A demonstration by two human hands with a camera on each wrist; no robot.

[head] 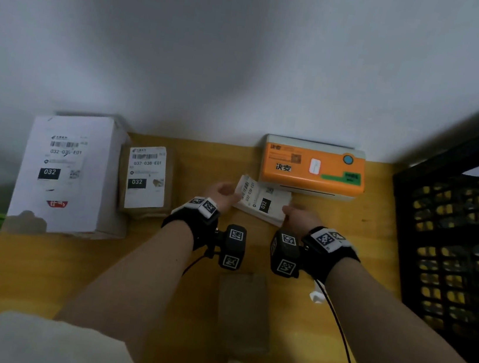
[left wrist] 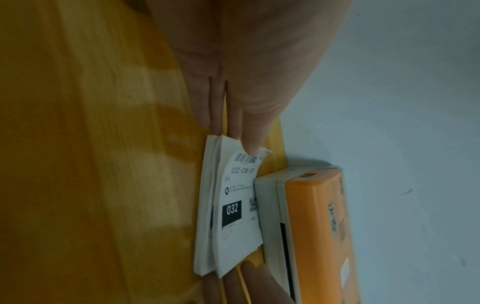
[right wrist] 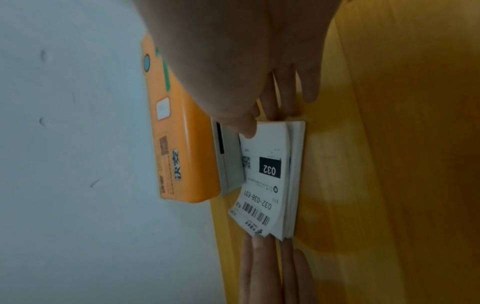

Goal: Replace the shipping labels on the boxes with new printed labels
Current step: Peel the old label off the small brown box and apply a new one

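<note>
Lying on the tabletop point(head: 344, 257) just in front of the printer point(head: 311, 168), the label stack point(head: 259, 205) runs long axis left-right btwn both hands. Left hand point(head: 221, 192) pinches the top label's point(left wrist: 239, 205) lifted left end; right hand point(head: 299, 216) pins the right end w/ thumb on top, fingers at the edge. Boxes sit well left, so left hand's nearer.

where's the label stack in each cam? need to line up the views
Head: label stack centre, on the table just in front of the orange printer, between the left hand and right hand.
Left wrist: label stack lower centre, running vertically, printer to its right.
Right wrist: label stack centre right, printer to its left.
Shared landmark: the orange printer.
</note>
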